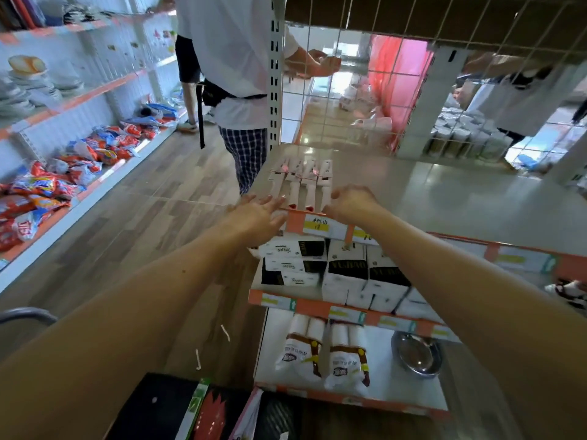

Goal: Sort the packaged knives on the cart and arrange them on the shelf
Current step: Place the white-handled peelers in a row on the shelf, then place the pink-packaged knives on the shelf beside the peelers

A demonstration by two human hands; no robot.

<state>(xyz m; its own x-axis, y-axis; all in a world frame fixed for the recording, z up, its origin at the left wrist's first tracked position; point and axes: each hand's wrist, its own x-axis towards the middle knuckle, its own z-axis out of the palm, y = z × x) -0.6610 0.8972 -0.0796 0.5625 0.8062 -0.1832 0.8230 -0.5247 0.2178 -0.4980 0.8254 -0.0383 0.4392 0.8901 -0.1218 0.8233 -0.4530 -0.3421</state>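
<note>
Several packaged knives (301, 182) in white card sleeves lie side by side on the top shelf (444, 198), near its left end, handles toward me. My left hand (259, 214) rests at the shelf's front edge just left of the row, fingers spread and flat, touching the leftmost pack. My right hand (351, 201) hovers at the right end of the row, fingers curled over the handle end of the rightmost pack; whether it grips is unclear. The cart (197, 408) is at the bottom edge, holding boxed and bagged goods.
A person in a white shirt (235, 68) stands just beyond the shelf's upright post (274, 74). Lower shelves hold black-and-white boxes (346, 271), white bagged rolls (320, 354) and a steel bowl (416, 354). A wire grid (413, 33) backs the shelf. Left aisle shelves carry colourful packets (79, 163).
</note>
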